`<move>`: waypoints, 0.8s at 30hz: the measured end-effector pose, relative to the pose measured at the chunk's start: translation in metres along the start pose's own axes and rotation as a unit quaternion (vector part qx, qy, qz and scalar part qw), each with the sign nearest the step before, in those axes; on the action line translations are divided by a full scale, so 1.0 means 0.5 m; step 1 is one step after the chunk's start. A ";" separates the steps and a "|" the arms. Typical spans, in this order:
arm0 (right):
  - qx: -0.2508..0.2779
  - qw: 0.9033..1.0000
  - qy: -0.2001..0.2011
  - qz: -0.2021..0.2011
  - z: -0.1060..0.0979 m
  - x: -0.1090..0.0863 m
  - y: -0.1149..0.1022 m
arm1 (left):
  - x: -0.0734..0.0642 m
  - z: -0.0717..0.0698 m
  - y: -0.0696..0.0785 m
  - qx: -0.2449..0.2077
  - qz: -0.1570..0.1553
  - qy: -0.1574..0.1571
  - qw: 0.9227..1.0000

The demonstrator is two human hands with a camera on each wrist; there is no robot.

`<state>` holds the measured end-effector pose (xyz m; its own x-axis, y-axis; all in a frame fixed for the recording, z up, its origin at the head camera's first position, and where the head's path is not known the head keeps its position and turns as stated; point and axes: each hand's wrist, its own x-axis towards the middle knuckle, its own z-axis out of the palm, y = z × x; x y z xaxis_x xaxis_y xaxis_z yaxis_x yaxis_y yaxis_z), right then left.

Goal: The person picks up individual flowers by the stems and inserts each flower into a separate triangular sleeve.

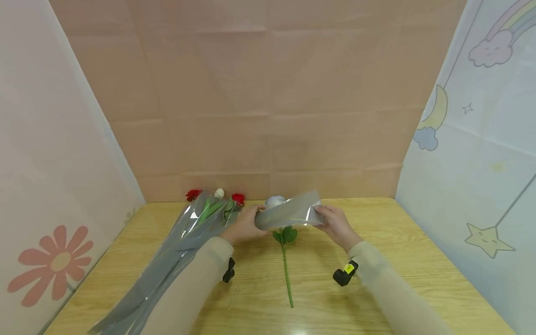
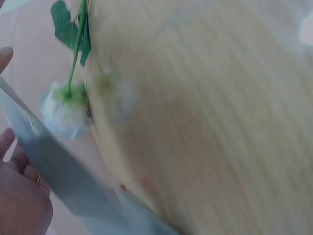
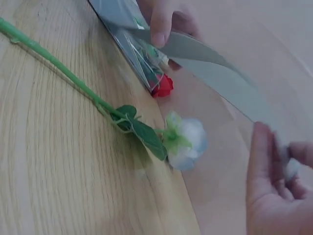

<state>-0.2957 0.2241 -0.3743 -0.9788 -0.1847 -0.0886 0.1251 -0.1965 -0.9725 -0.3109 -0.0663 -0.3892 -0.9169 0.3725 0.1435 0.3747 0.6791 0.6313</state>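
Note:
A strip of grey, glossy wrapping film (image 1: 290,214) is stretched between both hands, held above the table. My left hand (image 1: 246,226) grips one end; in the right wrist view its thumb (image 3: 160,32) lies over the film. The other end is pinched between the thumb and fingers of my right hand (image 1: 336,226). Beneath the strip lies a single pale blue-white rose (image 3: 190,143), its bloom toward the table's far edge. The long green stem (image 1: 286,270) points back toward me, with dark green leaves (image 1: 288,235) below the bloom. Part of the bloom is hidden by the film in the head view.
Left of my left arm, sheets of grey film (image 1: 155,274) wrap several stems, with a dark red flower (image 1: 193,194), a white bloom (image 1: 219,193) and a red rose (image 1: 238,198) at the far end. A brown backdrop (image 1: 268,102) rises behind the wooden table (image 1: 402,265).

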 end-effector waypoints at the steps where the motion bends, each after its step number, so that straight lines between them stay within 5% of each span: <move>1: -0.009 1.000 -0.005 0.010 -0.004 0.001 0.003 | -0.001 -0.007 -0.002 0.000 -0.001 -0.001 1.000; 9: -0.017 0.998 -0.035 0.054 -0.018 0.006 0.012 | -0.003 -0.032 -0.017 0.006 0.003 -0.002 1.000; 24: 0.026 0.999 -0.037 0.023 0.002 0.010 0.012 | 0.001 -0.019 -0.008 -0.025 0.024 -0.006 0.999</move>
<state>-0.2995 0.2212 -0.3802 -0.9571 -0.2658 -0.1155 0.1805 -0.2352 -0.9550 -0.3144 -0.0747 -0.3846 -0.8961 0.4114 0.1665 0.4110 0.6278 0.6610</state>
